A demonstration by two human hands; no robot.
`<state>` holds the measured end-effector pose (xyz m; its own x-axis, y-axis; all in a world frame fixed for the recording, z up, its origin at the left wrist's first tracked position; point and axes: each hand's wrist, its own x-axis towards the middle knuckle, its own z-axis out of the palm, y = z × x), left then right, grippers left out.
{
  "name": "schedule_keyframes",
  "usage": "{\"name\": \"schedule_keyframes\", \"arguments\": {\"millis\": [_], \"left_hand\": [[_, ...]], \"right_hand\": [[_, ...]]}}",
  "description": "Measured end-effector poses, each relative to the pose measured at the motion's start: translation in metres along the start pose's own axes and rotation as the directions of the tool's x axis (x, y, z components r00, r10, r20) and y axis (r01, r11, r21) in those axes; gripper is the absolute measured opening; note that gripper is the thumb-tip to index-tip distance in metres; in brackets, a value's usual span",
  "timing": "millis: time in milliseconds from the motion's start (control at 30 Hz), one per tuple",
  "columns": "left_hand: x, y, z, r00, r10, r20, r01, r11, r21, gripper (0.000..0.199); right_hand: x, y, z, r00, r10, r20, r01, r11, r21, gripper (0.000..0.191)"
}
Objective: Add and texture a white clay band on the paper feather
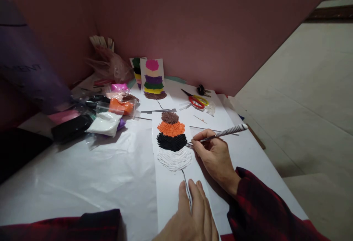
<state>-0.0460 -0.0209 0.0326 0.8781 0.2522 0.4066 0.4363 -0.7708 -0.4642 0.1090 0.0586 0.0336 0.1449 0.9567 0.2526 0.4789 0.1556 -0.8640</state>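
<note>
A white card (165, 193) lies upright before me, with textured bands of brown, orange, black and white stacked on it. From the white band (175, 159) a thin dark string (184, 176) runs down the card. My left hand (193, 211) rests flat on the card's lower part with fingers spread, the string passing between them. Pinched in my right hand (213, 153) is a thin tool with a striped, white-ended handle (233, 130). Its thin metal tips touch or hover at the right edge of the black band (172, 142).
Bags of coloured clay (104, 124) are piled at the left. Two finished-looking cards (153, 74) lean against the back wall. Red-and-yellow scissors (197, 100) and a small dark object (201, 89) lie back right. Thin dark sticks lie around the card.
</note>
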Motion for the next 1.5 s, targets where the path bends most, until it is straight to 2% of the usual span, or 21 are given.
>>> {"name": "schedule_keyframes", "arguments": {"millis": [133, 267, 433, 867, 1067, 1367, 1500], "left_hand": [[0.0, -0.001, 0.0, 1.0, -0.011, 0.012, 0.011, 1.0, -0.003, 0.031], [0.0, -0.001, 0.0, 0.998, -0.047, -0.029, 0.047, 0.999, -0.008, 0.031], [-0.001, 0.002, 0.002, 0.999, -0.034, 0.007, 0.033, 0.999, 0.017, 0.029], [-0.001, 0.002, 0.003, 0.999, -0.036, -0.02, 0.036, 0.999, 0.002, 0.027], [0.002, -0.002, 0.001, 0.997, -0.045, -0.057, 0.045, 0.999, -0.006, 0.027], [0.002, 0.001, 0.003, 1.0, -0.021, 0.004, 0.021, 1.0, 0.019, 0.03], [0.003, -0.002, 0.001, 0.999, -0.018, -0.033, 0.019, 1.0, 0.009, 0.03]], "right_hand": [[0.001, 0.0, -0.001, 1.0, -0.001, -0.031, 0.001, 1.0, -0.002, 0.008], [0.002, 0.002, -0.001, 0.998, 0.01, -0.059, -0.007, 0.998, 0.056, 0.007], [-0.001, 0.001, -0.001, 1.0, 0.03, -0.006, -0.029, 0.991, 0.127, 0.007], [-0.005, -0.001, -0.001, 0.999, 0.011, 0.053, -0.021, 0.981, 0.191, 0.005], [-0.008, 0.0, -0.003, 0.998, -0.021, 0.059, 0.012, 0.988, 0.151, 0.005], [-0.008, 0.0, -0.004, 0.995, -0.068, 0.076, 0.064, 0.996, 0.054, 0.008], [-0.007, 0.002, -0.004, 0.997, -0.058, 0.047, 0.056, 0.998, 0.031, 0.006]]}}
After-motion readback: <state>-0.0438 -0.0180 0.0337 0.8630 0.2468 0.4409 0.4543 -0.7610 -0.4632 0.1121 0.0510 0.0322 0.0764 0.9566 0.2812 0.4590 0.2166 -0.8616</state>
